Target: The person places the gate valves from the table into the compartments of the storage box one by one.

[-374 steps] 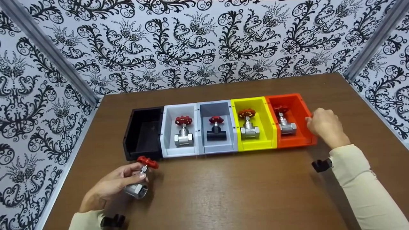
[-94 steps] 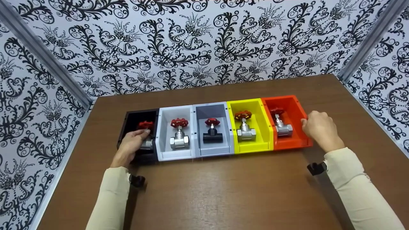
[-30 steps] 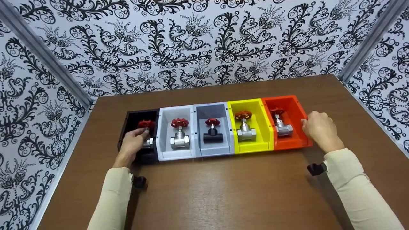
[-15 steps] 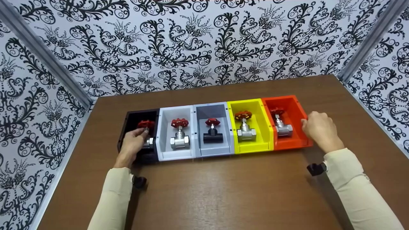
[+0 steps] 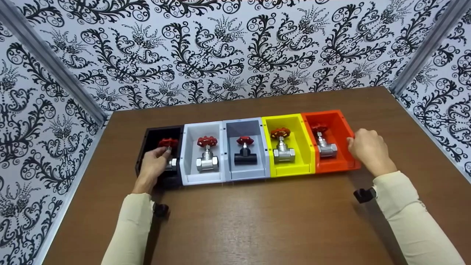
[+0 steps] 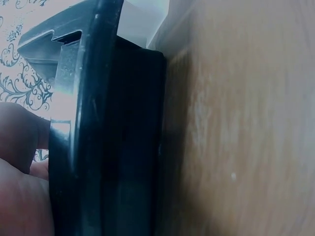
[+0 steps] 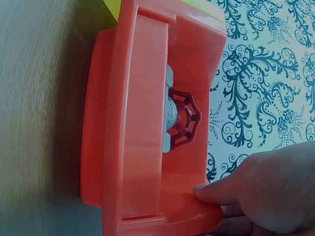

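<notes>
My left hand [image 5: 152,163] reaches into the black bin [image 5: 177,180] at the row's left end. Its thumb and fingers pinch a metal gate valve [image 5: 172,164] with a red handwheel [image 5: 168,142] just below the wheel; the hand hides part of the valve's body. In the left wrist view the bin's front wall [image 6: 128,147] covers the valve. At the other end, my right hand [image 5: 371,151] grips the right side wall of the orange-red bin [image 7: 142,98], thumb inside the rim. A similar gate valve [image 5: 326,147] lies in that bin.
Between them, the white bin [image 5: 202,179] and yellow bin [image 5: 294,169] each hold a metal valve, and the grey bin [image 5: 250,174] holds a black-bodied valve [image 5: 245,157]. The row stands on a brown table [image 5: 250,221] before patterned walls [image 5: 235,55].
Since the oldest frame, my left hand has carried the gate valve from the table's front left into the black bin. Over the last second both hands stay nearly still.
</notes>
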